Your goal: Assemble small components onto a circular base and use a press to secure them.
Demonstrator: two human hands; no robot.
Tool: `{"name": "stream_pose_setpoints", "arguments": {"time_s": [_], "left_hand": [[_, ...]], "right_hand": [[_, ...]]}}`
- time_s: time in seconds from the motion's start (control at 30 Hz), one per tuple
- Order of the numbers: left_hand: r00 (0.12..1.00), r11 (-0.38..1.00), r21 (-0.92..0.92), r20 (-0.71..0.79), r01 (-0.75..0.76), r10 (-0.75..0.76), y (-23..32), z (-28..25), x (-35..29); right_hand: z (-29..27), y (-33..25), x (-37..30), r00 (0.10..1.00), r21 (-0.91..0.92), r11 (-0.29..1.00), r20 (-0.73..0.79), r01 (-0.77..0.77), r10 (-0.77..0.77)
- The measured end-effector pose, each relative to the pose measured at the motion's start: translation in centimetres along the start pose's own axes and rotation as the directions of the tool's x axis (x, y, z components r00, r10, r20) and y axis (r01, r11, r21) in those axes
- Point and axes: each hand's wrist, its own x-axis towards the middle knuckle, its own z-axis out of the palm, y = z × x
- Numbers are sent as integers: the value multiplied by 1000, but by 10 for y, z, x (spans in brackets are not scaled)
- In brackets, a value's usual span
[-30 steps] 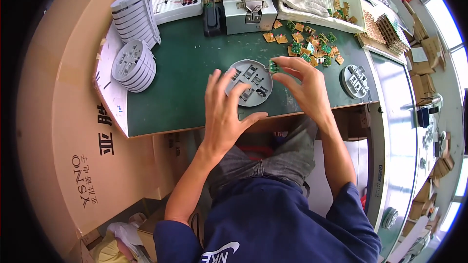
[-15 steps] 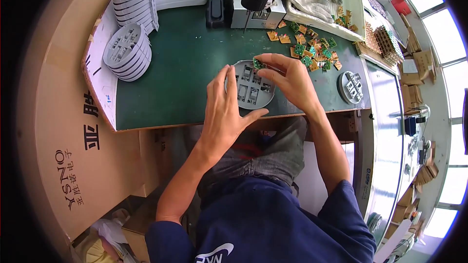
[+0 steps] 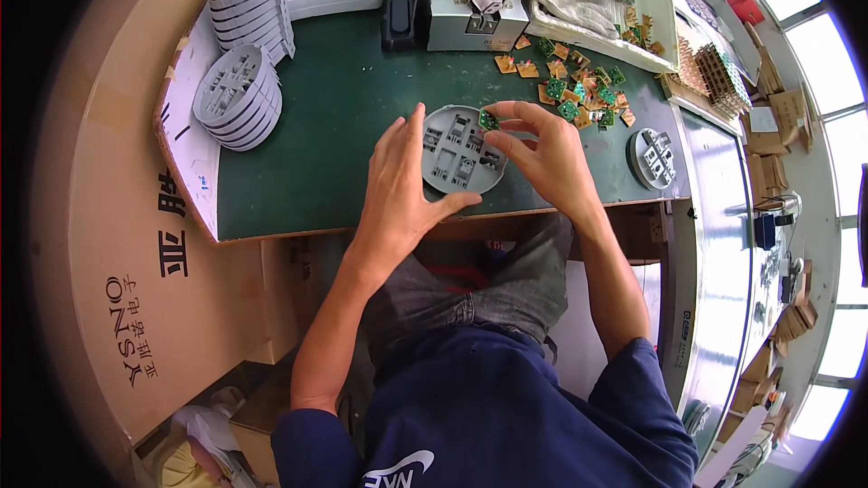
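On your green mat [image 3: 344, 117] sit two stacks of grey trays [image 3: 237, 95], one round tray [image 3: 461, 152] under your hands, another [image 3: 653, 158] at right. Your left hand [image 3: 402, 181] lies flat, fingers spread, steadying the tray's edge. Your right hand [image 3: 547, 158] pinches one small green board [image 3: 488, 119] over the tray's far rim.

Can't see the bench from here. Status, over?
Left hand steadies round grey tray. Right hand pinches small green board over tray's upper right pocket. Nothing in the way.

A round grey plastic tray [image 3: 457, 152] with rectangular pockets lay flat near the table's front edge. A small green circuit board [image 3: 488, 118] sat tilted at its upper right rim
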Motion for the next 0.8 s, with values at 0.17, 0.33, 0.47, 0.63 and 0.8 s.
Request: {"name": "stream_pose_setpoints", "arguments": {"time_s": [0.17, 0.33, 0.47, 0.63, 0.8], "left_hand": [[993, 997, -74, 119, 18, -9, -12, -12, 8], [996, 992, 118, -80, 51, -42, 16, 9, 4], [992, 970, 227, -112, 83, -59, 17, 23, 4], [995, 988, 147, 87, -56, 44, -11, 2, 13], [989, 992, 126, 149, -23, 4, 4, -18, 14]], "right_hand": [[0, -2, -6, 998, -9, 999, -40, -40, 40], [9, 10, 13, 960, -208, 948, -88, 242, -264], [12, 2, 19, 967, -167, 955, -34, 245, -254], [1, -2, 14, 992, -195, 972, 23, 130, -128], [11, 7, 28, 925, -247, 893, 44, 377, -378]]}}
